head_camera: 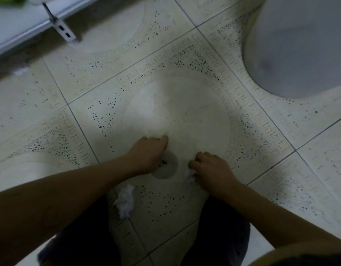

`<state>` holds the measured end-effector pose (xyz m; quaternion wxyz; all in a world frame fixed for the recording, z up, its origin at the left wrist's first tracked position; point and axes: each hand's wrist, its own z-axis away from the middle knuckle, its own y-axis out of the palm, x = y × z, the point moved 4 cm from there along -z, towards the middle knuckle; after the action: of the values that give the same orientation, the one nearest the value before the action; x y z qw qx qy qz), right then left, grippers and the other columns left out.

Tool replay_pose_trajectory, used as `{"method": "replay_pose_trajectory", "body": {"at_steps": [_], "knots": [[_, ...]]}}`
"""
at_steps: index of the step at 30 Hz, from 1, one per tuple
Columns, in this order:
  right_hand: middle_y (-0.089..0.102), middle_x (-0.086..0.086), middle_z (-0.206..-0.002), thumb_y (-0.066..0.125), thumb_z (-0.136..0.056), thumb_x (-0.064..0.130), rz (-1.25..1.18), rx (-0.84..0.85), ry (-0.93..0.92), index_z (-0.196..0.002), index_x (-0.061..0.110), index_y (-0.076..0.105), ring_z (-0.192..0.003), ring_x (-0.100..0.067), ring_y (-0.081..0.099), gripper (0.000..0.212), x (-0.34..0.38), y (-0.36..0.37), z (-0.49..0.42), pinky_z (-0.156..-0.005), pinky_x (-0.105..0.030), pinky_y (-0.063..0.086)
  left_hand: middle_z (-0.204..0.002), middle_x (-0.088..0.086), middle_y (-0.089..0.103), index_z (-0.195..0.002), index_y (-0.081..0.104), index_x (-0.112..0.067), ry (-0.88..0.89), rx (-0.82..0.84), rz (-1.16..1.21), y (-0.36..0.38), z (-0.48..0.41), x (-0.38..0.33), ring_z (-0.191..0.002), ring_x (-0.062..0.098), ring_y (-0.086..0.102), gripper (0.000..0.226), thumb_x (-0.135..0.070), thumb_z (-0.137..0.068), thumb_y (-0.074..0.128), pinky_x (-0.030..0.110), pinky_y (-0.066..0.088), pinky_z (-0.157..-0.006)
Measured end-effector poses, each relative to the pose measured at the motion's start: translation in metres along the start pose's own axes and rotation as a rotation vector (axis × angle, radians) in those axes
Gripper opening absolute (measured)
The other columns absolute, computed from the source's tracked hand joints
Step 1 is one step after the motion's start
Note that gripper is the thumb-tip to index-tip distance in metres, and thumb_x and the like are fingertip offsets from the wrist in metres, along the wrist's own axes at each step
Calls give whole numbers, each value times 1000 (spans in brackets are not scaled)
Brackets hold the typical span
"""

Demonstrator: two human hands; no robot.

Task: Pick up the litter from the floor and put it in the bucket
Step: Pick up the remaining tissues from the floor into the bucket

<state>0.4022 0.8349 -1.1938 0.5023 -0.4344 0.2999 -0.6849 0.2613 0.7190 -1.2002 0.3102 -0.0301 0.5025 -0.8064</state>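
Observation:
My left hand (148, 154) reaches down to the tiled floor, its fingers pinched together on the lower edge of a pale, blurred white sheet (146, 114) that lies flat ahead of it. A little to the right, my right hand (210, 167) is curled over a small crumpled white tissue (189, 174), fingertips closed on it. A bigger wad of white tissue (125, 200) lies loose on the floor under my left forearm. At the bottom right corner, a tan curved rim with a dark inside, apparently the bucket (292, 252), shows only partly.
A grey round patch (165, 169) sits on the tile between my hands. A large white rounded base (300, 45) fills the upper right. A white ledge with a metal bracket (62, 27) runs along the upper left. My dark-clothed knees are at the bottom.

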Motion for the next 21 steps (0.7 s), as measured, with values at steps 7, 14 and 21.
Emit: {"method": "replay_pose_trajectory", "body": {"at_steps": [7, 14, 21], "knots": [[55, -2, -117, 52, -91, 36, -159, -92, 153, -121, 27, 56, -103, -19, 53, 31, -20, -35, 3, -83, -32, 47, -74, -9, 52, -107, 53, -17, -70, 42, 319, -31, -15, 0, -66, 10, 49, 30, -22, -83, 69, 26, 39, -60], [60, 4, -104, 59, -87, 39, -194, -328, 223, -111, 30, 62, -88, -12, 57, 25, -49, -134, 18, -77, -29, 50, -86, -7, 58, -84, 61, -24, 23, -102, 293, -115, -37, -14, -78, 10, 54, 6, -28, -84, 65, 23, 42, -70], [64, 0, -94, 65, -82, 23, -19, -449, 188, -102, 22, 68, -77, -19, 62, 19, -61, -266, 53, -65, -31, 48, -71, -9, 62, -73, 66, -21, 181, -457, 288, -262, -38, -59, -68, 8, 58, 9, -28, -78, 70, 23, 44, -65]]}}
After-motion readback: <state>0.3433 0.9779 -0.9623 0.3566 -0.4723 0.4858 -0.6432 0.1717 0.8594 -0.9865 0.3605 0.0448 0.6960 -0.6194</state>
